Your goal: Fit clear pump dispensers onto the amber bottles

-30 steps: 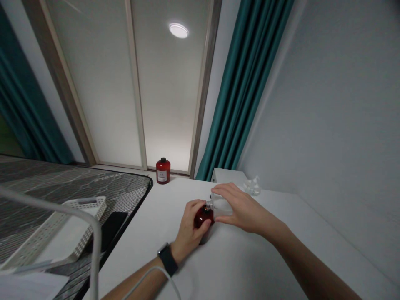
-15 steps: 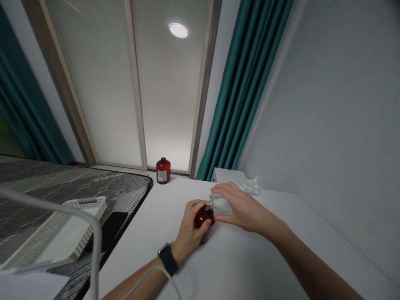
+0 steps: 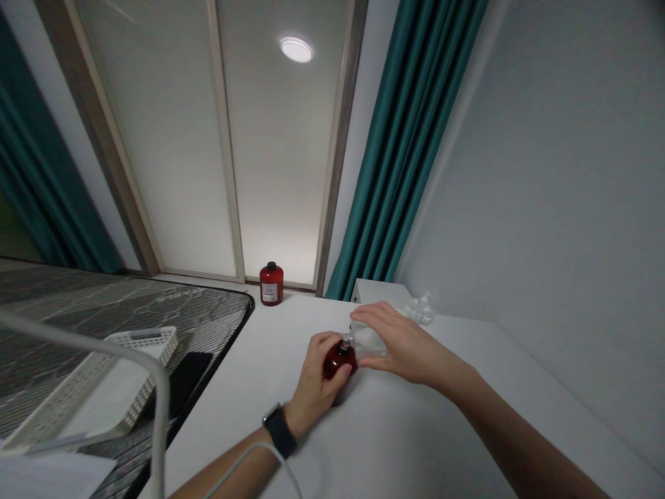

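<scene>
My left hand (image 3: 319,371), with a dark watch at the wrist, is wrapped round a dark red bottle (image 3: 339,361) on the white table (image 3: 415,423). My right hand (image 3: 397,343) grips a clear, whitish bottle (image 3: 368,342) tipped on its side, fingers over its top and thumb below. The neck of this clear bottle meets the open mouth of the red one. Whether liquid is passing between them is too small to make out. Farther back on the table stands a second red bottle (image 3: 271,284) with a black cap and white label.
At the back stand a white box (image 3: 382,291) and crumpled clear plastic (image 3: 420,309). On the left, a striped dark mat (image 3: 208,305) holds a white basket (image 3: 148,339) and a black flat object (image 3: 187,381). A pale cable (image 3: 161,416) crosses the near left.
Almost nothing differs. The clear bottle and my right hand have shifted very slightly, while my left hand keeps its hold on the red bottle.
</scene>
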A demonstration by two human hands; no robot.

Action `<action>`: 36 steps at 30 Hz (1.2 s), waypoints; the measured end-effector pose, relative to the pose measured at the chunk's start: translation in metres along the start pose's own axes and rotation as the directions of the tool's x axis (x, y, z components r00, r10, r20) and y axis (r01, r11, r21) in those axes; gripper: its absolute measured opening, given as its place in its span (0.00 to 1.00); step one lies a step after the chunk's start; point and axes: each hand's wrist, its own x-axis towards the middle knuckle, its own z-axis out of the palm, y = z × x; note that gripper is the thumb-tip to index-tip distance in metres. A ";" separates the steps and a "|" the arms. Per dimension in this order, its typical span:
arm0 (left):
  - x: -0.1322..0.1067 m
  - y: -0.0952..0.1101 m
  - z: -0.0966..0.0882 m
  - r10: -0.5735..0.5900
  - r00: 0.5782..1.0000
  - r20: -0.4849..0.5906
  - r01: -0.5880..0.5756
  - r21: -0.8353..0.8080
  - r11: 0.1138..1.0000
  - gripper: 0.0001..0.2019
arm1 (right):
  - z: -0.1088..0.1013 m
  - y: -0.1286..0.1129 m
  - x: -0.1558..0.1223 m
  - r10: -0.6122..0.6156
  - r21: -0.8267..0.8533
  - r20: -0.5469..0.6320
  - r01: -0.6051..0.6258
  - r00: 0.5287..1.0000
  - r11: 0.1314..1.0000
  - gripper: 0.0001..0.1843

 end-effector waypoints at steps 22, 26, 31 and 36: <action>0.001 0.002 0.000 -0.015 0.999 -0.030 0.015 -0.020 1.000 0.21 | -0.002 -0.001 0.002 -0.025 -0.021 0.019 0.025 0.999 0.999 0.36; 0.000 0.001 0.000 -0.020 1.000 -0.023 0.019 -0.007 1.000 0.21 | -0.003 -0.001 0.002 -0.031 -0.016 0.017 0.031 0.999 0.999 0.36; 0.001 0.000 0.001 -0.015 1.000 -0.021 0.015 -0.008 1.000 0.21 | -0.003 -0.002 0.002 -0.038 -0.015 0.016 0.038 0.999 0.999 0.35; 0.001 0.000 0.001 -0.007 0.999 -0.031 0.007 -0.009 1.000 0.21 | -0.003 -0.001 0.003 -0.051 -0.012 0.007 0.051 0.999 0.999 0.34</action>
